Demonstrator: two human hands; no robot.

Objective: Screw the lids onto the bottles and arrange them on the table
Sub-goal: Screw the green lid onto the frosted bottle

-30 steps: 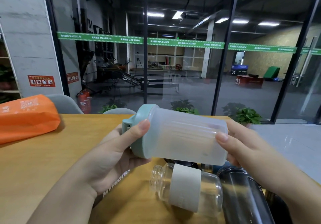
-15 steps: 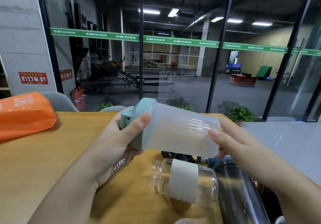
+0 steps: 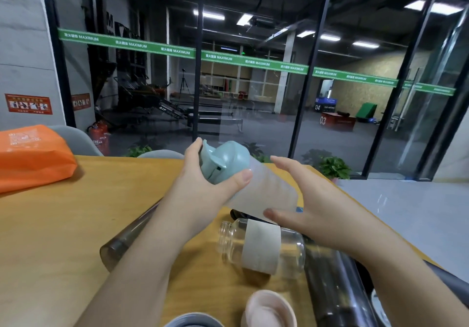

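Above a wooden table (image 3: 63, 225), a left hand (image 3: 203, 187) wraps its fingers around the mint-green lid (image 3: 223, 160) of a frosted shaker bottle (image 3: 264, 192), tilted in mid-air. The right hand (image 3: 312, 207), fingers spread and straight, cups its base. Just below those fingers lies an uncapped glass bottle (image 3: 261, 248).

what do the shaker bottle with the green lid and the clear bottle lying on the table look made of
Shaker bottle: likely frosted plastic, cloudy and matte; its lid looks like opaque matte mint plastic. Clear bottle: glass or hard clear plastic, see-through and glossy, with a matte pale sleeve.
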